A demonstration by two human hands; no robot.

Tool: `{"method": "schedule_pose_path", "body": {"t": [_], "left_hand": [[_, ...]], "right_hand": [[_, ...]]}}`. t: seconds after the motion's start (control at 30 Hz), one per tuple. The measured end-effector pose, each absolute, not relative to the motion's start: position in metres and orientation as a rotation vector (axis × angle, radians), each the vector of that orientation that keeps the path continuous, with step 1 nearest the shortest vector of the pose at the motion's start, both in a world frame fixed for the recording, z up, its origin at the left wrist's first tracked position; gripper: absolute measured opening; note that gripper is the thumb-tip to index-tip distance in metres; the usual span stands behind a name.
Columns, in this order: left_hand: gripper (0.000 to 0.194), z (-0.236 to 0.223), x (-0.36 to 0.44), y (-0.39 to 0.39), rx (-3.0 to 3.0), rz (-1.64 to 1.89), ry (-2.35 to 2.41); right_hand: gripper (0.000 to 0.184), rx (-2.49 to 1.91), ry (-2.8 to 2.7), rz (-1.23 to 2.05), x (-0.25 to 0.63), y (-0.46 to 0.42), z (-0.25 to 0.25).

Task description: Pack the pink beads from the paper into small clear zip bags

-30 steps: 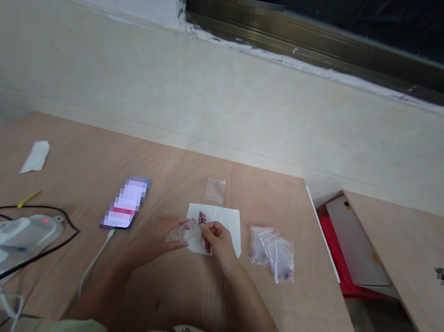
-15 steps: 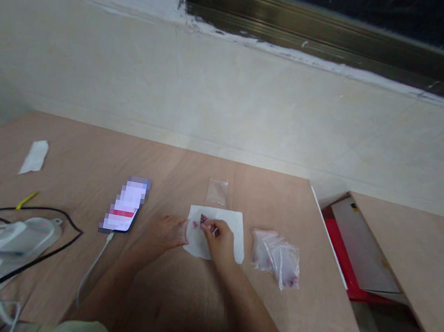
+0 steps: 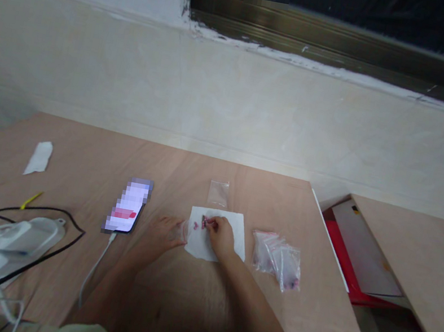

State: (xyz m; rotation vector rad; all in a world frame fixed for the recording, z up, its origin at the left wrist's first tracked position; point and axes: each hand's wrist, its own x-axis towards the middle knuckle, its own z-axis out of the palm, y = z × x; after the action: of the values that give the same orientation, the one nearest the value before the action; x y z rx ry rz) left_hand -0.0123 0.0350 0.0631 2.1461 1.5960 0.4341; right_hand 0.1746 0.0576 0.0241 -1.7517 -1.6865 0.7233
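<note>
My left hand [image 3: 167, 232] is closed on the edge of a small clear zip bag [image 3: 183, 232] with a red line, by the left side of a white sheet of paper [image 3: 236, 229]. Over the paper, my right hand [image 3: 220, 235] pinches at some small dark pink pieces [image 3: 204, 221]; whether one sits between its fingertips is too small to tell. Another little pink piece [image 3: 195, 225] lies on the paper between the hands. Beyond the sheet lies a flat clear bag [image 3: 218, 193].
Several filled clear bags [image 3: 276, 258] overlap to the right. A phone [image 3: 127, 206] on a white cable lies left of my hands. At the lower left, a power strip [image 3: 26, 237] sits among cables. A scrap of white paper [image 3: 39, 158] is farther back.
My right hand's fingers have drawn closer together at the pink pieces. My left hand keeps its place with the bag. The whole view has shifted slightly.
</note>
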Motion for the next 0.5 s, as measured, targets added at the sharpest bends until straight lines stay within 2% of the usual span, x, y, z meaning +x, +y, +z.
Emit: {"method": "schedule_pose_path", "body": {"t": [0.17, 0.33, 0.5], "left_hand": [[0.041, 0.056, -0.010, 0.039, 2.142, 0.432, 1.596], [0.043, 0.052, -0.001, 0.044, 2.108, 0.442, 1.568], [0.043, 0.061, -0.001, 0.044, 2.104, 0.455, 1.546]], "right_hand": [[0.003, -1.710, -1.641, 0.794, 0.172, 0.055, 0.033], [0.005, -1.476, -1.622, 0.930, 0.159, 0.049, 0.043], [0.012, -1.665, -1.612, 0.731, 0.166, 0.060, 0.031]]}}
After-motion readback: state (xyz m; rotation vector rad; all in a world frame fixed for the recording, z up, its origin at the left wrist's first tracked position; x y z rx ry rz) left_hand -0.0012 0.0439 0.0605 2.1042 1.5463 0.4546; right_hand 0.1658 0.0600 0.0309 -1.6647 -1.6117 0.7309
